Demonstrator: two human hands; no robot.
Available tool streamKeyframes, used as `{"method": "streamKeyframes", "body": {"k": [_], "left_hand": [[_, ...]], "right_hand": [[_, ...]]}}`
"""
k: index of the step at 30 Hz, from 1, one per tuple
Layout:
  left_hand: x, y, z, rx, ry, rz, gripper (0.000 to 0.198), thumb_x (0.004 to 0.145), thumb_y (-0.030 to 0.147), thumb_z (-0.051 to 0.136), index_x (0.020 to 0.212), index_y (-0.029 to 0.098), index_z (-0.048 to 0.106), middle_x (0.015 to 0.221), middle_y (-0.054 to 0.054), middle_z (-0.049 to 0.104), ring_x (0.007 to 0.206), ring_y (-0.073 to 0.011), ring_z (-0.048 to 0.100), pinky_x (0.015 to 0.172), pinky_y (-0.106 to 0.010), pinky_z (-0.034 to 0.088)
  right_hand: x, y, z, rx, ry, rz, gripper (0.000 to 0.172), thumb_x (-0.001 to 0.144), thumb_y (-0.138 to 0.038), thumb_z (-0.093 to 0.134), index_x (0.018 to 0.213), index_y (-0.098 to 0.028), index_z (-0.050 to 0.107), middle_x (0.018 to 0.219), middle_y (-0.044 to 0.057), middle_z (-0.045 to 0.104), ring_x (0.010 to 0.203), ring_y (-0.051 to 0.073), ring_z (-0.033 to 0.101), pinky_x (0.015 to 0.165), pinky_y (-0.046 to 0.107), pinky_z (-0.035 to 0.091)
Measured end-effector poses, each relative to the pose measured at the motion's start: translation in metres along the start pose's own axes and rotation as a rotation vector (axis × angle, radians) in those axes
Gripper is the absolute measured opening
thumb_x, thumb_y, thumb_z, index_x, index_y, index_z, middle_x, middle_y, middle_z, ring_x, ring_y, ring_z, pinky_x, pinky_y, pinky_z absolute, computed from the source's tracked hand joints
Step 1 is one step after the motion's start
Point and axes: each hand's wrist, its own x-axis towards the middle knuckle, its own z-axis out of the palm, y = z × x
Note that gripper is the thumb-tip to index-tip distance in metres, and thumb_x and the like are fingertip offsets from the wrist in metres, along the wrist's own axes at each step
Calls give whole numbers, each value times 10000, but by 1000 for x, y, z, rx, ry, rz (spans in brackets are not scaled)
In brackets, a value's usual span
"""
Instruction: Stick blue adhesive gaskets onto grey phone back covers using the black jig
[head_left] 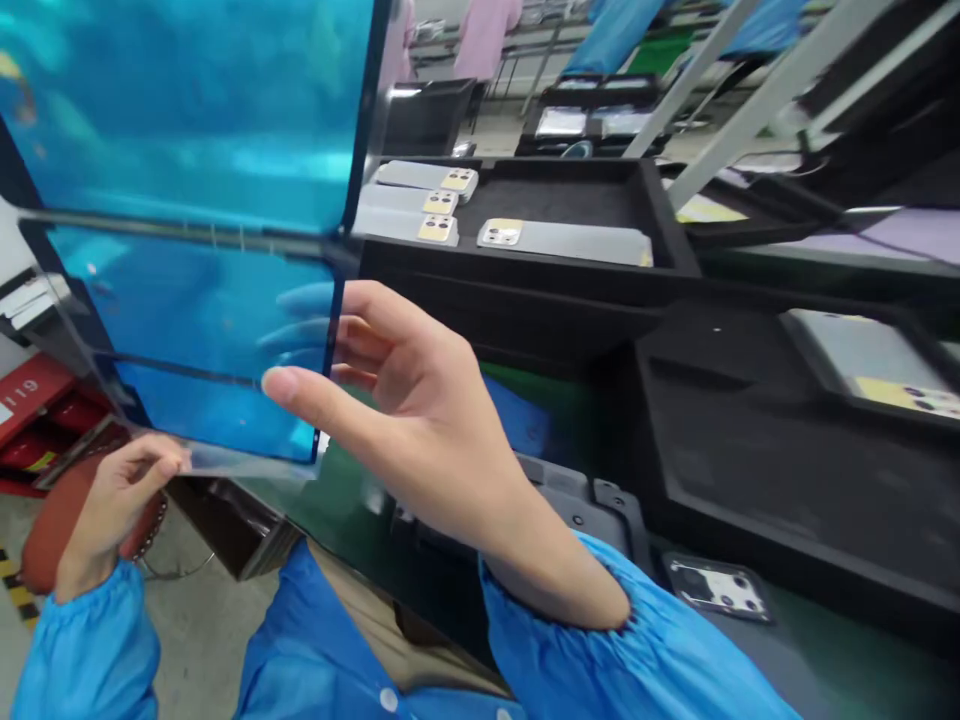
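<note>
Here the blue film (187, 300) stands upright; right hand (420, 420) clamps its edge, left hand (112, 500) pinches its corner.

Green bench (840, 645) carries black trays (720, 440)

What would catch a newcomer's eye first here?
The big translucent blue film held up at upper left dominates: the right hand grips its right edge, thumb in front and fingers showing through behind, while the left hand pinches its clear bottom strip at lower left. Behind, at top centre, a black tray holds silver phone back covers.
</note>
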Motion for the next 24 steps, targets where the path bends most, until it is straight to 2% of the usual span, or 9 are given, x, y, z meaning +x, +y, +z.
{"method": "streamKeyframes", "body": {"k": [2, 4, 9, 13, 17, 19, 21, 22, 24], "left_hand": [[-11, -13, -10, 72, -69, -71, 442, 706, 653, 818, 673, 216, 764, 708, -48, 752, 706, -217, 673, 694, -319, 555], [-20, -28, -19, 128, -131, -134, 444, 711, 668, 800, 675, 226, 779, 716, -57, 770, 699, -231, 690, 692, -331, 572], [-37, -62, -31, 212, -264, -266, 532, 676, 743, 768, 675, 211, 787, 742, -108, 798, 727, -261, 727, 697, -313, 587], [-35, -76, -23, 222, -302, -312, 519, 647, 717, 801, 733, 205, 798, 770, -112, 811, 741, -266, 734, 724, -320, 593], [-21, -80, -7, 178, -264, -282, 518, 649, 706, 799, 732, 195, 780, 757, -93, 803, 695, -240, 718, 689, -313, 584], [-17, -79, 2, 160, -229, -255, 492, 637, 676, 816, 686, 189, 766, 696, -83, 784, 636, -229, 703, 625, -302, 572], [-16, -74, 9, 151, -160, -216, 448, 656, 631, 818, 661, 187, 754, 642, -73, 767, 575, -217, 686, 563, -291, 553], [-17, -70, 12, 150, -119, -190, 421, 673, 603, 817, 644, 189, 747, 616, -67, 758, 544, -210, 676, 535, -284, 542], [-22, -59, 18, 147, -52, -126, 369, 689, 550, 826, 605, 201, 741, 579, -53, 747, 505, -202, 669, 496, -272, 530]], "right_hand": [[-3, 6, 6, 1, -20, 1, 113, 866, -153, 748, 860, -201, 646, 811, -43, 664, 804, 134, 688, 762, 251, 589], [-11, 19, 14, -40, -37, 13, 133, 869, -143, 725, 785, -192, 634, 751, -38, 626, 738, 131, 630, 716, 251, 559], [-44, 66, 37, -166, -47, 145, 180, 889, -226, 673, 722, -197, 613, 680, -28, 584, 651, 140, 528, 620, 257, 465], [-64, 99, 46, -201, -33, 223, 156, 873, -234, 666, 724, -203, 637, 666, -22, 630, 629, 153, 560, 616, 264, 483], [-65, 124, 39, -238, 31, 276, 105, 866, -258, 677, 776, -204, 672, 714, 1, 707, 680, 186, 644, 686, 297, 547], [-63, 132, 32, -253, 77, 285, 97, 882, -291, 669, 867, -197, 685, 784, 25, 739, 723, 207, 688, 719, 327, 580], [-64, 133, 26, -274, 160, 267, 221, 893, -322, 675, 1075, -197, 662, 1008, 76, 759, 923, 249, 725, 858, 394, 599], [-66, 130, 25, -313, 241, 220, 331, 896, -327, 686, 1196, -205, 619, 1164, 108, 730, 1078, 276, 703, 961, 447, 574], [-76, 121, 25, -455, 434, 31, 538, 895, -287, 719, 1385, -252, 499, 1429, 145, 592, 1350, 308, 565, 1137, 537, 456]]}}
